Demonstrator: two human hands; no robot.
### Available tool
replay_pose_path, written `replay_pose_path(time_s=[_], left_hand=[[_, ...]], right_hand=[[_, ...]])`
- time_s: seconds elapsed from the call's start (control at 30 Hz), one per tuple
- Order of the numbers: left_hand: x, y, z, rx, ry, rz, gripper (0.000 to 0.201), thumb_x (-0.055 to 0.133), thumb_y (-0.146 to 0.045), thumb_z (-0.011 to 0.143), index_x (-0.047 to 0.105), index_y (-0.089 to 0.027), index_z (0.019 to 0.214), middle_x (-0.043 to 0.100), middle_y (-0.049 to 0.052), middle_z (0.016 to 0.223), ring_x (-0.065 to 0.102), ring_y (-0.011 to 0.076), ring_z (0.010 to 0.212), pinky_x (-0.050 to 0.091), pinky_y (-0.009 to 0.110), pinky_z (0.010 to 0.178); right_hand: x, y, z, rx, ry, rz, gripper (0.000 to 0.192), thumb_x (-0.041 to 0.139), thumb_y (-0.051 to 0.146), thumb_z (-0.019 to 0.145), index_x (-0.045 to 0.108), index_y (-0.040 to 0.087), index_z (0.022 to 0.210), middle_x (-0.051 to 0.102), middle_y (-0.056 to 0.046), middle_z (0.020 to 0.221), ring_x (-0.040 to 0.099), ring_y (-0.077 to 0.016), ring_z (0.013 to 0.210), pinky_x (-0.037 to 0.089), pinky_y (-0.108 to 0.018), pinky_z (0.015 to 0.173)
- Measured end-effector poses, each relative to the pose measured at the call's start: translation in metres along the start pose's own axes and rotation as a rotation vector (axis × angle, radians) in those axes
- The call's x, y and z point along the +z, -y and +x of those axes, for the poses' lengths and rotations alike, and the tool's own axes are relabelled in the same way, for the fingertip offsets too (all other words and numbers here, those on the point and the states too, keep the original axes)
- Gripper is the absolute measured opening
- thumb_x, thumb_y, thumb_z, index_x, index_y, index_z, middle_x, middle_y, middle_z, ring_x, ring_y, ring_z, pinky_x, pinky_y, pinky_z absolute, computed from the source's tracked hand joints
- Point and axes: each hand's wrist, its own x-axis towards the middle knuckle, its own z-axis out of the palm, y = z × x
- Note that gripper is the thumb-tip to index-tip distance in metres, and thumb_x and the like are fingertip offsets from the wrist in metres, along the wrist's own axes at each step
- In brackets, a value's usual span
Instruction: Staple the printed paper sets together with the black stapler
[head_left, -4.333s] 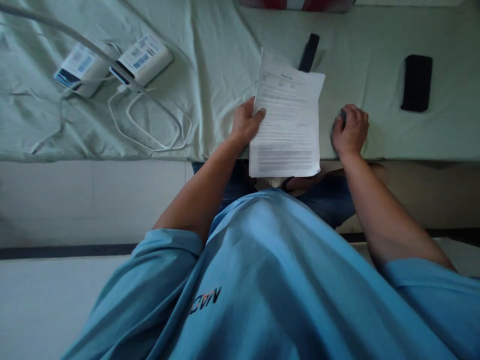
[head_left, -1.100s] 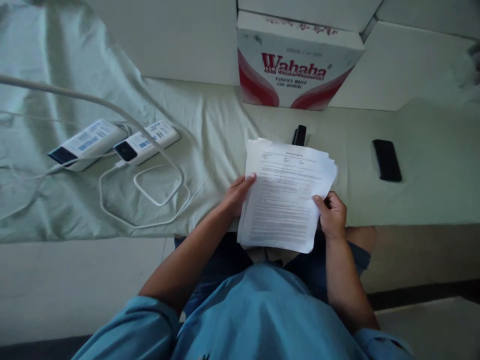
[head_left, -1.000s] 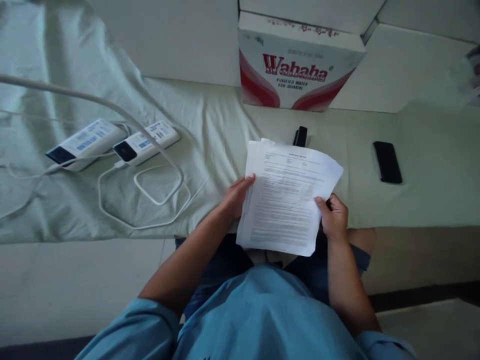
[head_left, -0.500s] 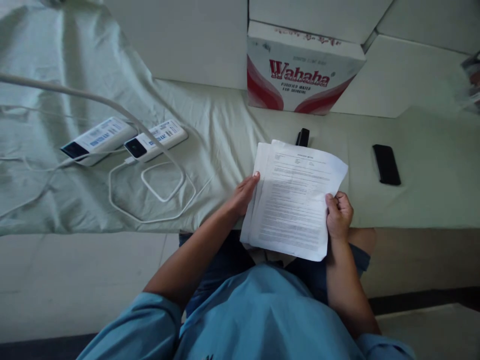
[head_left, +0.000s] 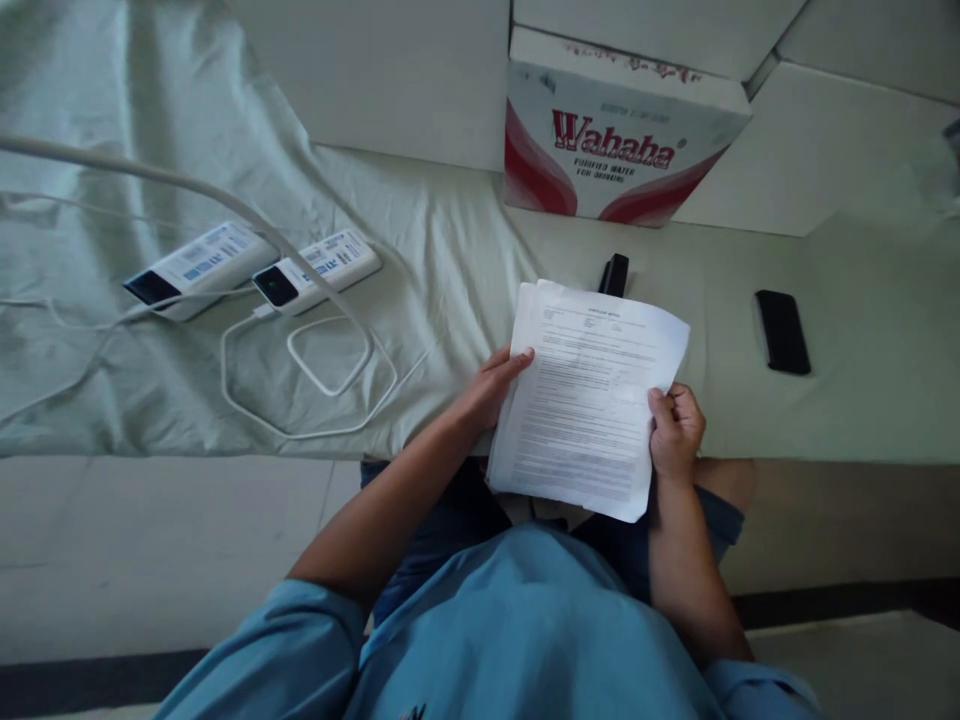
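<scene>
A thin stack of printed paper sheets (head_left: 585,400) is held between my two hands above the table's front edge, tilted slightly to the right. My left hand (head_left: 499,385) grips its left side, thumb on top and fingers behind. At the right edge my right hand (head_left: 675,430) pinches the sheets between thumb and curled fingers. The top sheet carries dense lines of text, too small to read. Just beyond the papers' top edge lies a black stapler-like object (head_left: 614,274), its near end hidden by the sheets.
A Wahaba-type water carton (head_left: 622,150) stands at the back against white panels. A black phone (head_left: 782,332) lies to the right. On the left, two white power banks (head_left: 202,265) lie among white cables (head_left: 330,390) on the pale green cloth (head_left: 435,250).
The sheets are drawn closer together, with the left edges overlapping more. My left hand has shifted slightly right, its thumb further over the top sheet. The camera view has moved a little.
</scene>
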Motion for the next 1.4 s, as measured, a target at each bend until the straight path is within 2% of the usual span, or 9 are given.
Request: replay_pose_path(time_s=[0.17,0.4,0.63,0.77,0.87,1.03,1.2,1.3,1.4], left_hand=[[-0.002,0.003,0.002,0.018,0.001,0.013,0.055,0.095,-0.065,0.067,0.082,-0.018,0.093,0.085,0.013,0.094,0.08,0.0404,0.106,0.064,0.048,0.091],[-0.006,0.009,0.004,0.071,-0.073,0.045,0.062,0.092,-0.075,0.068,0.084,-0.02,0.095,0.085,0.012,0.096,0.079,0.0401,0.108,0.064,0.047,0.093],[-0.004,0.009,0.004,0.085,-0.028,0.044,0.059,0.088,-0.076,0.073,0.085,-0.023,0.096,0.085,0.012,0.092,0.08,0.0394,0.108,0.065,0.047,0.091],[-0.005,0.011,0.006,0.096,-0.022,0.048,0.061,0.087,-0.078,0.073,0.084,-0.022,0.098,0.085,0.012,0.091,0.079,0.0397,0.112,0.065,0.046,0.092],[-0.007,0.013,0.007,0.129,-0.046,0.089,0.065,0.085,-0.082,0.073,0.084,-0.021,0.094,0.084,0.012,0.089,0.079,0.0387,0.11,0.064,0.044,0.09],[-0.01,0.011,0.006,0.119,0.05,0.175,0.072,0.073,-0.089,0.08,0.082,-0.018,0.09,0.079,0.01,0.073,0.081,0.0344,0.091,0.063,0.038,0.071],[-0.009,0.006,0.004,0.153,0.084,0.26,0.078,0.067,-0.094,0.08,0.073,-0.017,0.074,0.07,0.006,0.059,0.072,0.0227,0.061,0.055,0.031,0.057],[-0.007,0.004,0.001,0.162,0.082,0.299,0.08,0.066,-0.096,0.078,0.071,-0.017,0.069,0.07,0.007,0.061,0.069,0.0201,0.059,0.054,0.03,0.056],[-0.006,0.003,-0.001,0.161,0.099,0.334,0.081,0.066,-0.097,0.077,0.069,-0.017,0.066,0.07,0.008,0.062,0.063,0.0173,0.055,0.05,0.028,0.052]], right_hand=[[0.001,0.001,-0.002,-0.008,-0.003,0.006,0.049,0.08,0.07,0.081,0.064,0.024,0.087,0.038,0.009,0.06,0.034,-0.0118,0.057,0.031,-0.027,0.056],[0.001,0.002,-0.004,-0.013,0.013,-0.005,0.048,0.079,0.069,0.083,0.065,0.024,0.09,0.038,0.009,0.06,0.034,-0.0121,0.057,0.031,-0.028,0.056],[0.001,-0.003,-0.005,-0.026,0.018,0.019,0.046,0.077,0.067,0.087,0.063,0.023,0.086,0.048,0.005,0.067,0.041,-0.0132,0.063,0.036,-0.028,0.06],[0.007,-0.005,-0.006,-0.054,-0.087,0.032,0.05,0.073,0.069,0.089,0.057,0.023,0.075,0.049,0.004,0.069,0.041,-0.0134,0.066,0.036,-0.027,0.061],[0.01,-0.006,-0.004,-0.054,-0.156,0.06,0.047,0.079,0.066,0.083,0.062,0.023,0.08,0.053,0.003,0.071,0.044,-0.0135,0.067,0.037,-0.027,0.062],[0.006,-0.007,-0.001,-0.03,-0.124,0.156,0.043,0.088,0.058,0.078,0.064,0.022,0.08,0.047,0.007,0.065,0.038,-0.0112,0.063,0.032,-0.026,0.06],[0.004,-0.009,-0.002,-0.046,-0.084,0.198,0.042,0.088,0.054,0.081,0.061,0.021,0.076,0.046,0.007,0.066,0.038,-0.0104,0.063,0.031,-0.025,0.061],[0.008,-0.012,0.0,-0.059,-0.124,0.211,0.042,0.087,0.055,0.081,0.061,0.022,0.079,0.045,0.007,0.068,0.039,-0.0107,0.065,0.034,-0.025,0.064],[0.011,-0.016,0.003,-0.09,-0.185,0.235,0.044,0.087,0.058,0.078,0.064,0.024,0.093,0.051,0.006,0.079,0.049,-0.0122,0.074,0.043,-0.026,0.075]])
